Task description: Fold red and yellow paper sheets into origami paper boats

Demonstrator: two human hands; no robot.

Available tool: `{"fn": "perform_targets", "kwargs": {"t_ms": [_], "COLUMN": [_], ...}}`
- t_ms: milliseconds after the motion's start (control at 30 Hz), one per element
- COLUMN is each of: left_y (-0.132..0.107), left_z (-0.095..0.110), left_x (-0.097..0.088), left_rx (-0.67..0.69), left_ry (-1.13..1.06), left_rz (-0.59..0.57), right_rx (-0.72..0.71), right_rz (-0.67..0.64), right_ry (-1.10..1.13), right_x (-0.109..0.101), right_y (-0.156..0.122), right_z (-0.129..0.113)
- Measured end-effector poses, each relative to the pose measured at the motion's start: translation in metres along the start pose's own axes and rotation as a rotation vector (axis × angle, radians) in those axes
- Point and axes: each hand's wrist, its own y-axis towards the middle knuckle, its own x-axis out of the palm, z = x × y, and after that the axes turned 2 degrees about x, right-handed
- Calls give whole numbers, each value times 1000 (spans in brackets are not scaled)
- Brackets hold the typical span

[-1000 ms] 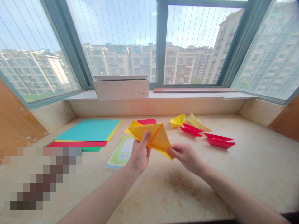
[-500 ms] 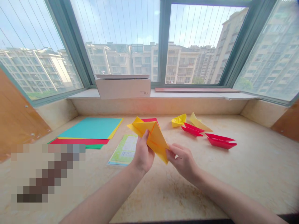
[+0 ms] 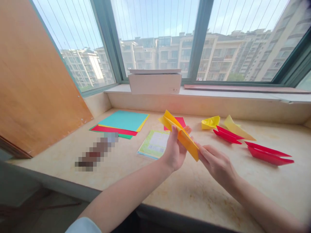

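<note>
A folded sheet of yellow-orange paper [image 3: 188, 142] is held slanting above the counter, seen nearly edge-on, its layers spread at the upper left end. My left hand [image 3: 175, 150] is closed around its middle, the thumb on the near side and fingertips showing behind. At the lower right end, my right hand [image 3: 217, 160] pinches the paper's corner between thumb and fingers. Partly hidden behind the held paper lies a red sheet [image 3: 180, 122]. Close to my left hand is a flat green-and-white paper packet [image 3: 155, 142].
Stacked coloured sheets [image 3: 123, 120] lie at the left. Two red folded paper boats [image 3: 268, 153], a yellow paper boat [image 3: 211, 122] and a pale yellow folded piece [image 3: 236, 127] sit to the right. A white box [image 3: 155, 83] stands on the sill; a blurred-out object [image 3: 96, 152] lies front left.
The view has swung left, so things appear further right. The yellow-orange paper has turned from showing its broad face to nearly edge-on, both hands still gripping it.
</note>
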Motion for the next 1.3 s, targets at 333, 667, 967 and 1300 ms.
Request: {"fn": "perform_targets", "kwargs": {"t_ms": [333, 667, 967, 1300], "left_y": [-4, 4, 12, 9], "left_z": [7, 17, 22, 22], "left_x": [-2, -7, 1, -1], "left_rx": [-11, -167, -115, -214], "left_ry": [-80, 34, 66, 95], "left_rz": [-116, -140, 80, 60], "right_rx": [-143, -29, -190, 225], "right_rz": [-105, -126, -204, 27], "right_ry": [-178, -257, -171, 473], "right_x": [-1, -15, -24, -18], "right_y": [0, 4, 10, 13], "right_z": [-7, 12, 33, 26]}}
